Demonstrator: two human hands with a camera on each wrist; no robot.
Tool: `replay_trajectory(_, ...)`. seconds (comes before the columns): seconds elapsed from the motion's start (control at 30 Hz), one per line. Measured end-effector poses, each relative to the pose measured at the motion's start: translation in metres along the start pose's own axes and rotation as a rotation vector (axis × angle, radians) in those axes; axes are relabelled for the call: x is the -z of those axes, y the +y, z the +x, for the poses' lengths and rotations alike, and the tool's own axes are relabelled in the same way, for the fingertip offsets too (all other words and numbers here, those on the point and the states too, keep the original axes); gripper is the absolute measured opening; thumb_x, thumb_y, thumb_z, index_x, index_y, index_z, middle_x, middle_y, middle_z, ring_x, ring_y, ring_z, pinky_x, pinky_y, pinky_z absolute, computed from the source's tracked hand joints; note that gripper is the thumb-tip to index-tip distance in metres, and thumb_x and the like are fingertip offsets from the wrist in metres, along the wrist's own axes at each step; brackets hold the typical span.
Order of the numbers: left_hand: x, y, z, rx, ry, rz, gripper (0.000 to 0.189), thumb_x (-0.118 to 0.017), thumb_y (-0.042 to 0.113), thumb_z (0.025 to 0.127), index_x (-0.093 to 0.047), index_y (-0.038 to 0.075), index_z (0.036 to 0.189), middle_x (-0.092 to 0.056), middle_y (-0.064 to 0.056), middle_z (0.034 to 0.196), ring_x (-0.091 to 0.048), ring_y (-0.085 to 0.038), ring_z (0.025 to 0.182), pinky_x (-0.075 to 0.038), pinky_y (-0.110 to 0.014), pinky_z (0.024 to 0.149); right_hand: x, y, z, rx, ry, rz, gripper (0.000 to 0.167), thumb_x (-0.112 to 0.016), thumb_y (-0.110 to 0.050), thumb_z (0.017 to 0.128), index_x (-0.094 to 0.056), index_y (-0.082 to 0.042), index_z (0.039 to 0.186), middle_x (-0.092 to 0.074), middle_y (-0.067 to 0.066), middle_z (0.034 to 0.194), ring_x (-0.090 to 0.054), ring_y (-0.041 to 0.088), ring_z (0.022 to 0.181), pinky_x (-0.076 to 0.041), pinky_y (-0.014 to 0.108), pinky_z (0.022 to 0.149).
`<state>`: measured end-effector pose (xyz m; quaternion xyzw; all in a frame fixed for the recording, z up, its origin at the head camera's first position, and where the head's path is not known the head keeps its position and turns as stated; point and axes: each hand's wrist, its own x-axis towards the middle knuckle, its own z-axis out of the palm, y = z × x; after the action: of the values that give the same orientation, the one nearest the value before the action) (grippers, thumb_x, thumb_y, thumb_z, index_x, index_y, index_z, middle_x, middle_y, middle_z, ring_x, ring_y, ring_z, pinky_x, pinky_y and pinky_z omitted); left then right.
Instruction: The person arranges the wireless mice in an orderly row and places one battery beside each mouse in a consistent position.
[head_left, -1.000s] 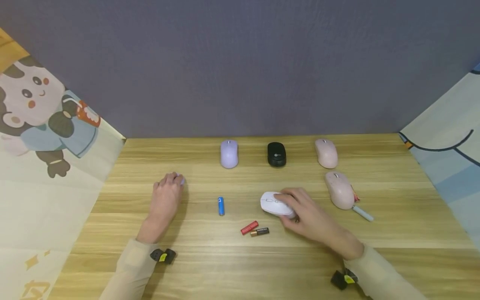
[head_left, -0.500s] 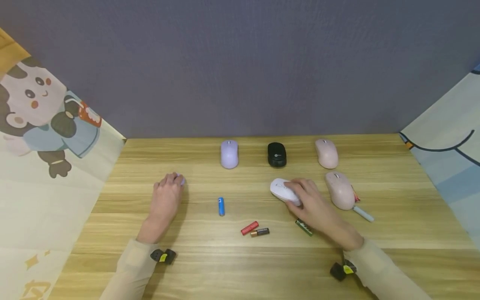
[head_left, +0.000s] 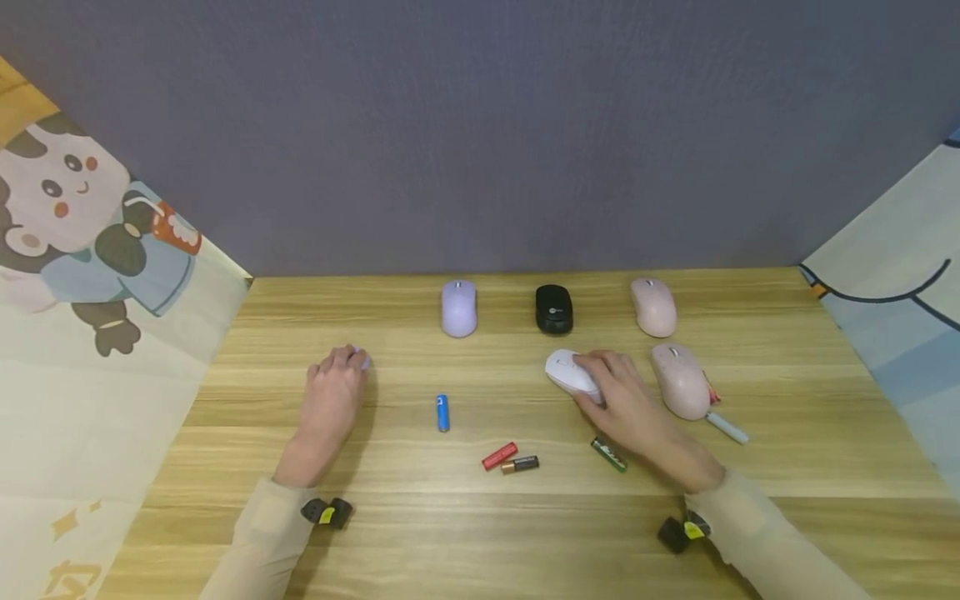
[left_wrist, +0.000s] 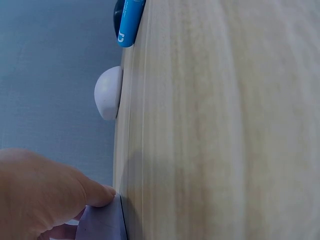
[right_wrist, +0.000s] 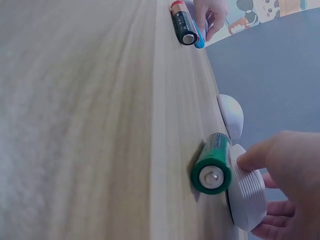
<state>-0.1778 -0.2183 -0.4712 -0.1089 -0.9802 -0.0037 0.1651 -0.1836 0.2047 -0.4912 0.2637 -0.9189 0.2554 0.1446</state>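
My right hand (head_left: 622, 400) grips a white mouse (head_left: 567, 372) that sits on the table, thumb on one side and fingers over the other. In the right wrist view its ribbed side (right_wrist: 247, 192) shows beside the thumb. At the left, my left hand (head_left: 332, 396) holds a light purple mouse (left_wrist: 102, 220), mostly hidden under the fingers in the head view. A green battery (head_left: 608, 454) lies just below the right hand. Between the hands lie a blue battery (head_left: 442, 412), a red battery (head_left: 499, 456) and a black and copper battery (head_left: 521, 465).
Along the back stand a purple mouse (head_left: 459, 308), a black mouse (head_left: 553, 309) and a pink mouse (head_left: 654, 307). Another pink mouse (head_left: 680, 381) is right of my right hand, with a pale blue stick-like thing (head_left: 727, 427) beside it. A grey panel (head_left: 480, 142) rises behind the table.
My right hand has moved the white mouse away from me and slightly right, uncovering the green battery. The left hand has stayed still.
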Motion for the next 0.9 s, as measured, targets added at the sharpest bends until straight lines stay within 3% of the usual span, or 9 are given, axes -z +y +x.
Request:
replay_trajectory(0.23,-0.001,0.0,0.0,0.002,0.002,0.0,0.029,-0.075,0.002,0.092,-0.069,-0.008,0.119,-0.069,-0.029,0.121,-0.07,-0.045,0.107,-0.063,-0.056,0.083,-0.001,0.0,0.002,-0.058,0.003,0.006,0.052,-0.081,-0.016,0.088,-0.06,0.001,0.132,-0.06,0.027,0.126,-0.057,0.044,0.113,-0.056,0.057,0.09)
replay_trajectory(0.47,0.0,0.0,0.0,0.005,-0.014,-0.014,0.03,-0.074,0.002,0.092,-0.068,-0.008,0.12,-0.068,-0.03,0.123,-0.069,-0.047,0.11,-0.062,-0.058,0.086,0.002,-0.007,0.004,-0.164,-0.068,-0.011,0.059,-0.077,-0.031,0.092,-0.059,0.003,0.136,-0.057,0.027,0.13,-0.055,0.044,0.121,-0.055,0.058,0.095)
replay_trajectory(0.73,0.002,0.001,0.0,0.014,-0.03,-0.012,0.031,-0.073,0.002,0.093,-0.068,-0.008,0.121,-0.068,-0.03,0.124,-0.068,-0.047,0.112,-0.061,-0.059,0.088,0.009,-0.014,0.003,-0.109,-0.114,-0.03,0.056,-0.073,-0.015,0.09,-0.057,0.01,0.137,-0.055,0.03,0.137,-0.053,0.047,0.128,-0.05,0.06,0.106)
replay_trajectory(0.9,0.001,0.001,-0.001,0.0,-0.013,-0.003,0.029,-0.074,0.002,0.093,-0.068,-0.008,0.119,-0.069,-0.03,0.121,-0.07,-0.046,0.108,-0.062,-0.057,0.085,0.011,-0.017,0.005,-0.118,-0.154,-0.027,0.058,-0.072,-0.021,0.093,-0.055,0.011,0.138,-0.057,0.03,0.138,-0.056,0.047,0.127,-0.049,0.059,0.108)
